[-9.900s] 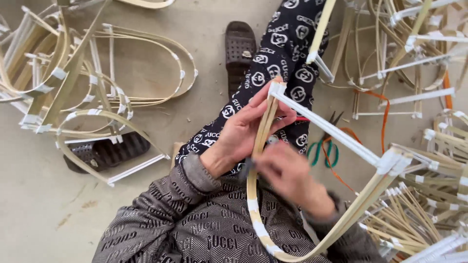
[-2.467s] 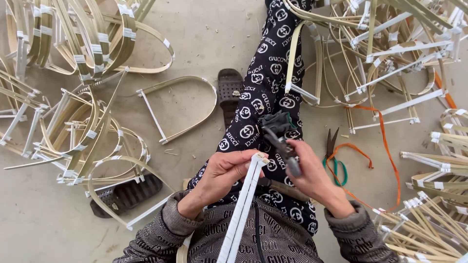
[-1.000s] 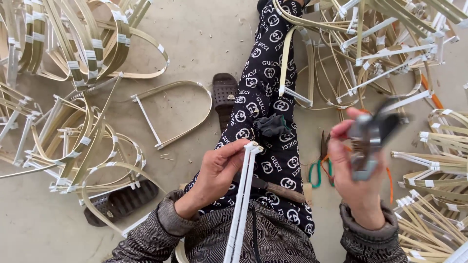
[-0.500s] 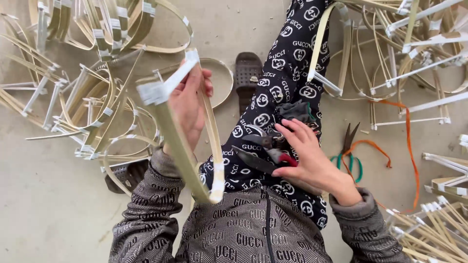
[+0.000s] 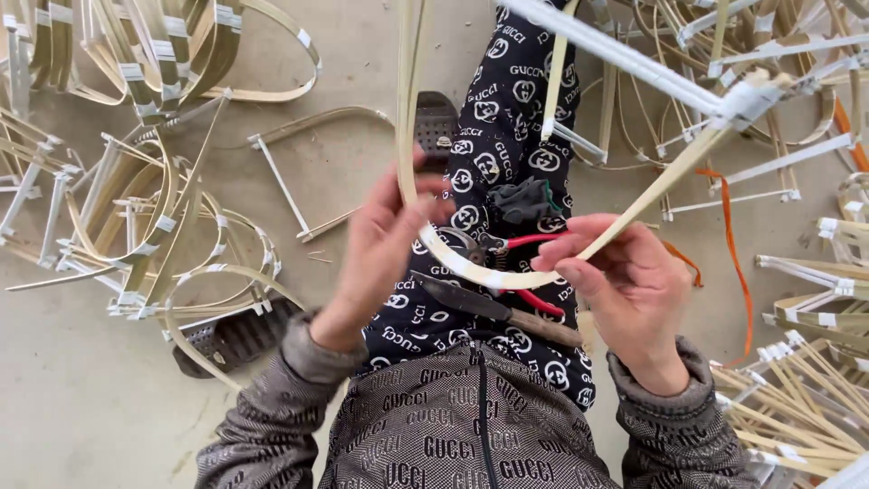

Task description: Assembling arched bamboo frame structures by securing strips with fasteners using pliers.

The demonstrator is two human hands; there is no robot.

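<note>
Bamboo strip (image 5: 471, 272), bent into a U, is held above my lap: my left hand (image 5: 385, 240) pinches one leg, my right hand (image 5: 625, 281) the other. Knife (image 5: 493, 312) and red-handled pliers (image 5: 516, 249) lie on my legs.

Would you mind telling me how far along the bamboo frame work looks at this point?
Done: many bent, taped frames lie piled on the floor at the left. In hand: the left hand and right hand bend one bamboo strip into a U above the lap, where a knife and red-handled pliers rest. Left: loose straight sticks wait at the lower right.
</note>
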